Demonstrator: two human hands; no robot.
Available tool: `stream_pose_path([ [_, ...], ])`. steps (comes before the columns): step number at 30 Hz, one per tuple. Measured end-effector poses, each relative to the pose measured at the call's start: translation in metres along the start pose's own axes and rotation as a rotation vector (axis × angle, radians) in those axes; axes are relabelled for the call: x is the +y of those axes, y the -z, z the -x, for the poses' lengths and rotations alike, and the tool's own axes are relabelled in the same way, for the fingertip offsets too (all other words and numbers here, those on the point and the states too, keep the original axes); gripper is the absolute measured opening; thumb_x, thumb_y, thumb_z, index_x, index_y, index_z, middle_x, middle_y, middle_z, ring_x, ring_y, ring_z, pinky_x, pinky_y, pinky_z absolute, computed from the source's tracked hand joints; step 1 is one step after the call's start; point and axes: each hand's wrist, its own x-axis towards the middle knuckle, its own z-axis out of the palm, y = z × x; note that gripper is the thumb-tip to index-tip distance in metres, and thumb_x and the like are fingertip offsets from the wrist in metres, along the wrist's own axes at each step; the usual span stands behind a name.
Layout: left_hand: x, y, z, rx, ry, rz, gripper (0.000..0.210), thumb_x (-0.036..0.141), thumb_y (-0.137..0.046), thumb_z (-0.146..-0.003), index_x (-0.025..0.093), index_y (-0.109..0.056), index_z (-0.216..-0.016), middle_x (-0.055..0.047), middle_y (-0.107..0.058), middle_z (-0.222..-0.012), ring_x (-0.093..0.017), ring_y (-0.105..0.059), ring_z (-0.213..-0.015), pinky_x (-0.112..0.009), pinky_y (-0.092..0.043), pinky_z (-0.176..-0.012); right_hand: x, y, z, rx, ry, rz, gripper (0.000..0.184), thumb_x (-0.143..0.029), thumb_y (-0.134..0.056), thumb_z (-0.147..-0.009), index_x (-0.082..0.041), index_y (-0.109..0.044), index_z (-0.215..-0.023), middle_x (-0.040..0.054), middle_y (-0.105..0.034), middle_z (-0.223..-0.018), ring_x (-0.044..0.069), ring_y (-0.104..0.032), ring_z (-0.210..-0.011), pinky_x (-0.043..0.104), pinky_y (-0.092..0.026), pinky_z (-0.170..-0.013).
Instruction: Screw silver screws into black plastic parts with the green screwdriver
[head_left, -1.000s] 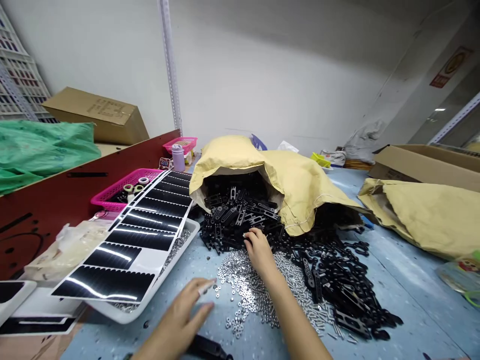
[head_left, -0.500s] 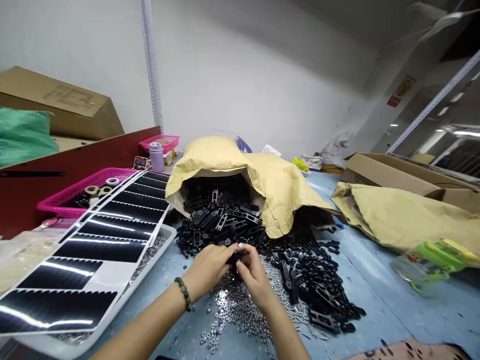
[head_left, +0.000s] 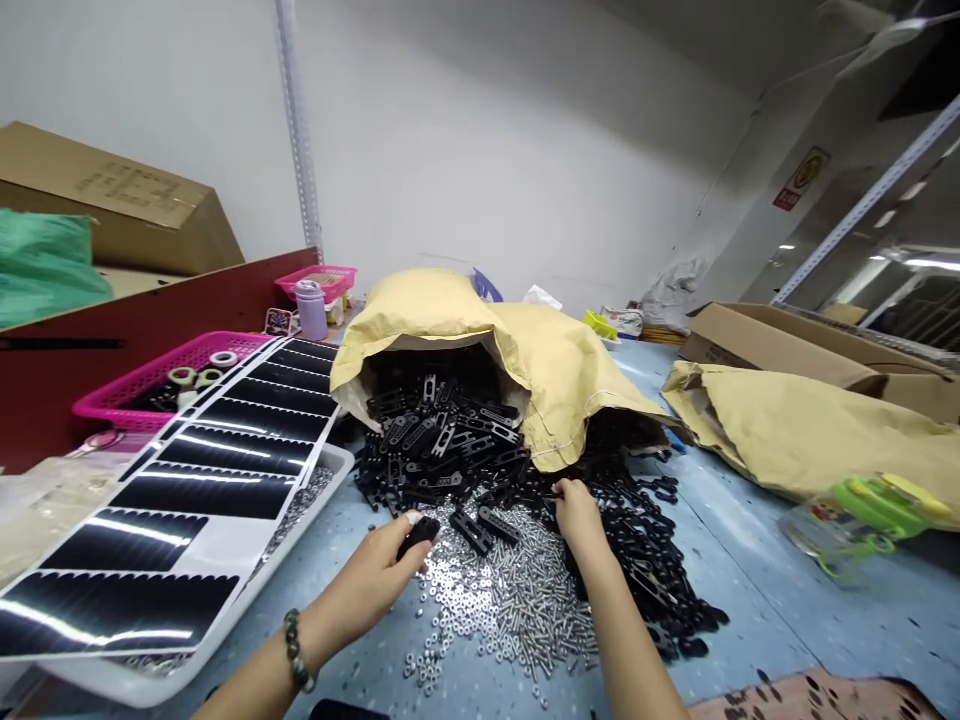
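Note:
My left hand point(head_left: 379, 565), with a beaded bracelet point(head_left: 296, 650) on its wrist, pinches a small black plastic part point(head_left: 420, 533) at the left edge of the metal heap. My right hand point(head_left: 579, 515) is at the pile of small black parts point(head_left: 637, 545) below the second sack, fingers bent together; whatever they grip is hidden. Between the hands lie silvery screws point(head_left: 525, 600) and small nuts point(head_left: 457, 590). Two flat black slotted pieces point(head_left: 471, 532) rest on top of them. Longer black pieces point(head_left: 450, 440) spill from an open paper sack point(head_left: 427, 305).
To the left, a white tray point(head_left: 202, 650) of metal bits carries a sheet of black stickers point(head_left: 206, 490). Behind it is a pink basket point(head_left: 105, 408). A second sack point(head_left: 559, 370), a flat paper bag point(head_left: 810, 420), a cardboard box point(head_left: 795, 345) and a green-lidded bottle point(head_left: 862, 520) stand right.
My hands, together over the metal heap before, have parted. The left has drawn back leftward with the black part; the right has moved right to the small black parts.

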Motion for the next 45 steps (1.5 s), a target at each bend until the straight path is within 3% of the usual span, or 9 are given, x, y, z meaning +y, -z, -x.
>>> stream_pose_path([
  [7, -0.003, -0.004, 0.017, -0.086, 0.072, 0.319, 0.042, 0.049, -0.027, -0.093, 0.020, -0.053, -0.108, -0.003, -0.058, -0.084, -0.017, -0.057, -0.076, -0.033, -0.050, -0.071, -0.071, 0.004, 0.064, -0.135, 0.178, -0.353, 0.020, -0.026, -0.049, -0.090, -0.022, -0.066, -0.101, 0.0086, -0.057, -0.100, 0.019, -0.062, -0.076, 0.033, -0.054, -0.067],
  [11, -0.011, -0.008, 0.024, -0.118, 0.070, 0.405, 0.033, 0.042, -0.049, -0.086, 0.017, -0.054, -0.108, -0.004, -0.060, -0.088, -0.018, -0.060, -0.081, -0.032, -0.051, -0.071, -0.119, -0.006, 0.104, -0.390, 0.255, -0.666, 0.014, -0.024, -0.054, -0.087, -0.023, -0.067, -0.092, 0.0066, -0.060, -0.102, 0.020, -0.060, -0.093, 0.032, -0.051, -0.077],
  [14, -0.018, -0.008, 0.031, -0.077, 0.055, 0.364, 0.028, 0.035, -0.055, -0.082, 0.018, -0.054, -0.105, -0.004, -0.061, -0.091, -0.019, -0.060, -0.081, -0.030, -0.050, -0.064, -0.135, -0.011, 0.118, -0.475, 0.255, -0.664, 0.011, -0.022, -0.056, -0.086, -0.022, -0.065, -0.092, 0.0034, -0.062, -0.089, 0.017, -0.059, -0.078, 0.027, -0.049, -0.067],
  [22, -0.016, 0.000, 0.048, 0.099, -0.065, 0.207, 0.023, 0.037, -0.054, -0.086, 0.022, -0.062, -0.101, -0.003, -0.063, -0.102, -0.024, -0.054, -0.103, -0.038, -0.038, -0.095, -0.147, -0.010, 0.130, -0.404, 0.456, -0.469, 0.012, -0.021, -0.053, -0.089, -0.022, -0.065, -0.092, 0.0052, -0.064, -0.090, 0.019, -0.060, -0.082, 0.030, -0.048, -0.073],
  [26, -0.021, 0.006, 0.053, 0.027, 0.021, 0.346, 0.036, 0.043, -0.036, -0.095, 0.021, -0.059, -0.111, -0.006, -0.063, -0.102, -0.020, -0.057, -0.095, -0.036, -0.046, -0.086, -0.145, -0.002, 0.129, -0.346, 0.371, -0.541, 0.012, -0.026, -0.052, -0.091, -0.022, -0.063, -0.093, 0.0065, -0.063, -0.092, 0.020, -0.060, -0.085, 0.030, -0.049, -0.073],
  [30, -0.027, 0.007, 0.055, -0.092, 0.129, 0.481, 0.037, 0.044, -0.052, -0.088, 0.016, -0.057, -0.112, -0.006, -0.063, -0.093, -0.017, -0.060, -0.080, -0.031, -0.050, -0.071, -0.147, 0.001, 0.128, -0.399, 0.353, -0.567, 0.013, -0.027, -0.053, -0.090, -0.022, -0.064, -0.093, 0.0062, -0.062, -0.092, 0.020, -0.060, -0.085, 0.030, -0.049, -0.072],
  [35, -0.021, 0.003, 0.058, -0.047, 0.057, 0.372, 0.026, 0.037, -0.052, -0.089, 0.021, -0.056, -0.109, -0.003, -0.062, -0.096, -0.019, -0.058, -0.085, -0.030, -0.047, -0.071, -0.157, -0.006, 0.134, -0.439, 0.458, -0.449, 0.013, -0.021, -0.053, -0.089, -0.022, -0.065, -0.092, 0.0049, -0.063, -0.089, 0.018, -0.060, -0.081, 0.029, -0.048, -0.072],
  [39, -0.016, 0.002, 0.063, 0.076, -0.145, 0.011, 0.017, 0.031, -0.051, -0.090, 0.023, -0.056, -0.104, -0.003, -0.061, -0.100, -0.021, -0.056, -0.094, -0.033, -0.042, -0.084, -0.163, -0.009, 0.138, -0.435, 0.504, -0.398, 0.013, -0.017, -0.052, -0.088, -0.021, -0.064, -0.092, 0.0046, -0.062, -0.089, 0.018, -0.060, -0.081, 0.029, -0.047, -0.072],
  [45, -0.022, 0.013, 0.065, 0.093, -0.186, -0.187, 0.022, 0.034, -0.045, -0.093, 0.021, -0.060, -0.085, -0.002, -0.062, -0.079, -0.018, -0.058, -0.073, -0.030, -0.042, -0.068, -0.150, -0.019, 0.141, -0.485, 0.435, -0.456, 0.012, -0.022, -0.051, -0.091, -0.023, -0.063, -0.094, 0.0025, -0.063, -0.086, 0.017, -0.060, -0.078, 0.027, -0.047, -0.068],
])
